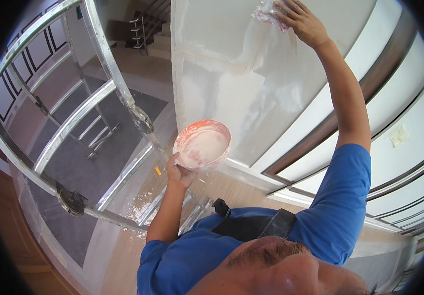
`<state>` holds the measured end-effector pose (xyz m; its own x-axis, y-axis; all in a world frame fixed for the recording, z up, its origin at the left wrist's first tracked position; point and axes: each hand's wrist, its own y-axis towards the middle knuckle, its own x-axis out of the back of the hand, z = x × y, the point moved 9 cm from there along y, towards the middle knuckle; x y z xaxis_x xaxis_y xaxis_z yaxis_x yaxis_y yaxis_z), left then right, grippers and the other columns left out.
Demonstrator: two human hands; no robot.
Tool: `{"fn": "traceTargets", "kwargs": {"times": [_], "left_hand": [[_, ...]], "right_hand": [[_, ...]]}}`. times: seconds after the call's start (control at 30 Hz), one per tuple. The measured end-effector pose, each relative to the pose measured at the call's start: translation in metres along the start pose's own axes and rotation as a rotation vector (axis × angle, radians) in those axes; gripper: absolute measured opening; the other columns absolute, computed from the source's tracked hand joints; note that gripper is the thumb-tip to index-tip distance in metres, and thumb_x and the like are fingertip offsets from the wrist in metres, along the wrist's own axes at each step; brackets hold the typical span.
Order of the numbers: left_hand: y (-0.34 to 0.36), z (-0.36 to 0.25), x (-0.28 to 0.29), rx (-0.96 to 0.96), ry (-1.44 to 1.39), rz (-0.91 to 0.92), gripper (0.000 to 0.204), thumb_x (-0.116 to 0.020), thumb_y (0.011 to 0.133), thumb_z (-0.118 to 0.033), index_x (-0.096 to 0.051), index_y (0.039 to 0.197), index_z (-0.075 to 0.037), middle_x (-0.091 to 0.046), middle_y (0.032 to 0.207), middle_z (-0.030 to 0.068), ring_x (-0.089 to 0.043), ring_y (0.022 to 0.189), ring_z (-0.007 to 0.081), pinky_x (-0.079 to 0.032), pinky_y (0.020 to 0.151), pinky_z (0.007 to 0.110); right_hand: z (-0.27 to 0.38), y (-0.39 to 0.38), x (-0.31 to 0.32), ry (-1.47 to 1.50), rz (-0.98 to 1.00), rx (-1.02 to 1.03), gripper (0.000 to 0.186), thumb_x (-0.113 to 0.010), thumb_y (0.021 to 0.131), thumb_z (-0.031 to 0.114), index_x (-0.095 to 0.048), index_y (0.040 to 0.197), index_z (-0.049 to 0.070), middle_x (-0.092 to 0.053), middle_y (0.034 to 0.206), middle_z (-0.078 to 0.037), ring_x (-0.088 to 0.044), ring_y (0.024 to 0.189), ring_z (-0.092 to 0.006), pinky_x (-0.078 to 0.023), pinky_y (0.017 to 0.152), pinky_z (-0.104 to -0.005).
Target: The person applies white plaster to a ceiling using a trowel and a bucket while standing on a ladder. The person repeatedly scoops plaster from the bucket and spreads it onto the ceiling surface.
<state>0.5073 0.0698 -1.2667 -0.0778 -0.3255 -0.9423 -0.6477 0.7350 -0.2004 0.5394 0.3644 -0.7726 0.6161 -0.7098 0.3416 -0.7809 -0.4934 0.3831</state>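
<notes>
My left hand grips an orange-red bowl by its near left rim. Pale pinkish paste lies in the bowl and is smeared over its sides. Up and to the right, my right hand is stretched out, fingers curled on a crumpled whitish rag with pink stains. The rag is against the grey wall panel; whether it is cloth or plastic film I cannot tell. Whitish patches of filler run down the panel below it.
An aluminium ladder stands open at my left, close to my left arm. White crumbs lie on the wood-look floor near its foot. White panelling with brown trim runs along the right. Stairs with a metal railing are at the back.
</notes>
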Motion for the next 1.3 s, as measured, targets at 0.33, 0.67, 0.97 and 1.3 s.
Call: {"fn": "traceTargets", "kwargs": {"times": [0.33,0.67,0.97,1.3], "left_hand": [[0.017,-0.001,-0.004,-0.059,0.039,0.029,0.071,-0.059,0.082,-0.036,-0.046,0.144,-0.004,-0.055,0.141,0.017,-0.055,0.127,0.0366,-0.046,0.105,0.055],[0.01,0.003,-0.025,-0.072,-0.036,0.073,0.066,-0.055,0.092,-0.046,-0.047,0.144,-0.007,-0.054,0.142,0.014,-0.054,0.128,0.0336,-0.045,0.106,0.053],[-0.001,0.021,-0.001,-0.074,-0.062,0.035,0.067,-0.054,0.092,-0.046,-0.046,0.146,-0.008,-0.052,0.145,0.0139,-0.05,0.132,0.0338,-0.04,0.11,0.053],[-0.015,0.016,0.015,-0.098,-0.052,-0.05,0.066,-0.054,0.091,-0.045,-0.047,0.145,-0.008,-0.053,0.145,0.014,-0.05,0.133,0.0341,-0.039,0.111,0.054]], "right_hand": [[0.002,-0.035,-0.056,-0.234,0.008,0.082,0.041,-0.055,0.094,0.014,-0.058,0.134,0.006,-0.063,0.134,-0.015,-0.059,0.125,-0.0282,-0.043,0.106,-0.0398],[-0.028,0.008,0.025,-0.148,0.032,-0.399,0.034,-0.051,0.086,0.002,-0.061,0.119,0.006,-0.068,0.12,-0.014,-0.067,0.106,-0.0279,-0.049,0.088,-0.0446],[-0.009,0.038,-0.06,0.044,0.504,-0.611,0.032,-0.051,0.09,0.003,-0.061,0.119,0.008,-0.061,0.123,-0.011,-0.056,0.114,-0.0285,-0.04,0.098,-0.0444],[0.036,-0.005,0.003,-0.069,-0.198,-0.016,0.019,-0.055,0.086,0.006,-0.069,0.099,0.007,-0.071,0.102,-0.012,-0.067,0.101,-0.0269,-0.043,0.097,-0.0444]]}}
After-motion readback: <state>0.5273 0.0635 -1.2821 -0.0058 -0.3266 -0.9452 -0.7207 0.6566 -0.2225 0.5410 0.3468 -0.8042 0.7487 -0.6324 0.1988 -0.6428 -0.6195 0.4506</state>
